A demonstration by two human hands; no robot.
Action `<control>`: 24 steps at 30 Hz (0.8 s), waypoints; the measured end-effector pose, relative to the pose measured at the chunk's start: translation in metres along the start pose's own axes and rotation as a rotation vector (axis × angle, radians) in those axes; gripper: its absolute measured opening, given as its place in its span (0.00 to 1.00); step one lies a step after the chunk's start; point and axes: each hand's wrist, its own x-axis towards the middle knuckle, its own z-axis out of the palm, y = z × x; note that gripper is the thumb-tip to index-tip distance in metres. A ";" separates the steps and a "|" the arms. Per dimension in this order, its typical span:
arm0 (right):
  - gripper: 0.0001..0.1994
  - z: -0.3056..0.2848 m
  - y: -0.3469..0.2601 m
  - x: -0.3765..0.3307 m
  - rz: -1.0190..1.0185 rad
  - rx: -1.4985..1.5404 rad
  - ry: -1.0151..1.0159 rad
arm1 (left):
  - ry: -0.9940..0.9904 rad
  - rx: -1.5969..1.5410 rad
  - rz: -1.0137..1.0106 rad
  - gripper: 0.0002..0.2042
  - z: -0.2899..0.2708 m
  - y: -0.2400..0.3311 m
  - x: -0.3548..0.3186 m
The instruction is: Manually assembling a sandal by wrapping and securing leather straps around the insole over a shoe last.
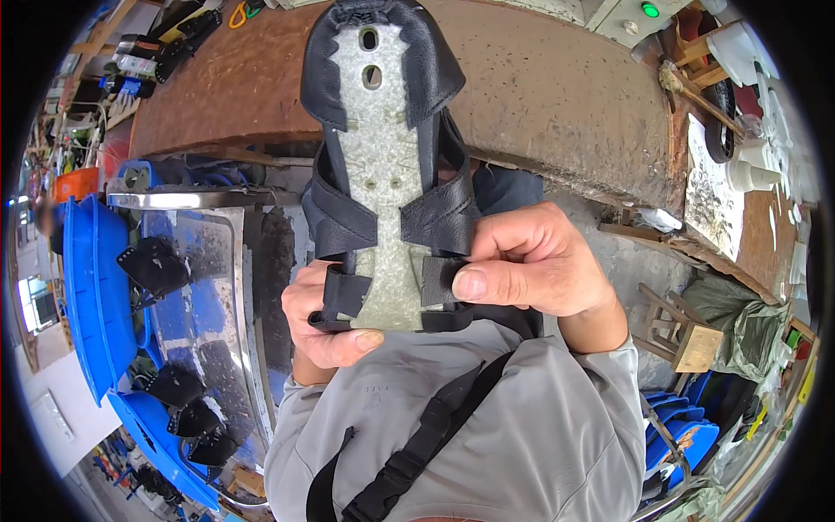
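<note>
left of the grip, a blue tub (91, 296) is seen. by the left hand (320, 324), a black sandal (442, 217) is clasped at its lower left edge; between both hands, its pale sole board (388, 283) is exposed; by the right hand (544, 270), a strap end (437, 278) is pinched.

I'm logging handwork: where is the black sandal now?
In the head view, the black sandal is upper centre, between the left hand and right hand, with the brown workbench behind its upper part.
</note>
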 end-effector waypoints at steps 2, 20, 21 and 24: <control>0.11 -0.001 0.001 -0.001 -0.028 -0.035 -0.003 | -0.007 -0.008 -0.025 0.12 -0.001 0.001 -0.002; 0.08 0.001 -0.002 -0.006 -0.204 -0.223 -0.033 | -0.334 0.150 0.060 0.20 -0.014 0.006 0.008; 0.08 0.000 -0.003 -0.006 -0.215 -0.248 -0.038 | -0.311 0.104 0.008 0.18 -0.013 0.007 0.007; 0.09 0.000 -0.004 -0.006 -0.200 -0.232 -0.048 | -0.228 0.081 -0.076 0.18 -0.008 0.009 0.004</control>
